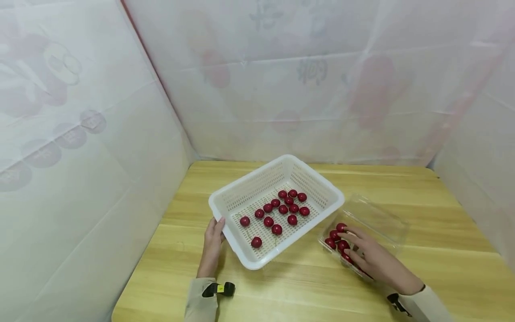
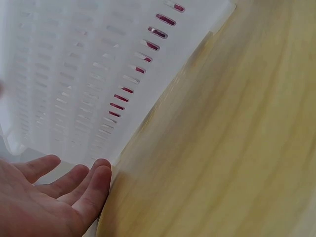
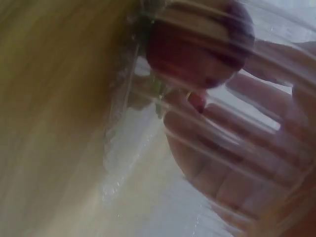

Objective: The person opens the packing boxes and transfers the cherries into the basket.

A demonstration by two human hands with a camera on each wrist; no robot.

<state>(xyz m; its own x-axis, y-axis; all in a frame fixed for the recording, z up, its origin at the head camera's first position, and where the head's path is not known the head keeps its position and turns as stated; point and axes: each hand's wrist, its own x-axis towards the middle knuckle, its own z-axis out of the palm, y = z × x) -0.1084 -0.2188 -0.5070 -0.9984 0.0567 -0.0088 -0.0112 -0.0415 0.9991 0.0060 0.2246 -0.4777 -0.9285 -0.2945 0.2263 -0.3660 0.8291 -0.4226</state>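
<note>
A white perforated plastic basket (image 1: 277, 251) holds several dark red cherries (image 1: 268, 221), some with thin stems. My left hand (image 1: 213, 241) grips its left end, thumb on the rim. The left wrist view shows that hand's fingers (image 2: 101, 185) against the basket's outer wall (image 2: 123, 143). To the right stands a clear plastic clamshell box (image 1: 378, 223) with its lid raised; more cherries (image 1: 331, 243) lie in its near part. My right hand (image 1: 372, 259) reaches into that box, its fingers spread over the cherries. Through the clear plastic, the right wrist view shows a large cherry (image 3: 197, 49) beside the fingers.
Everything stands on a yellow wood-grain table (image 1: 297, 290). Pale printed sheeting hangs as a back wall (image 1: 281, 89) and a left wall (image 1: 100, 170), with another sheet on the right. The clamshell's lid overlaps the basket's right corner closely in the head view.
</note>
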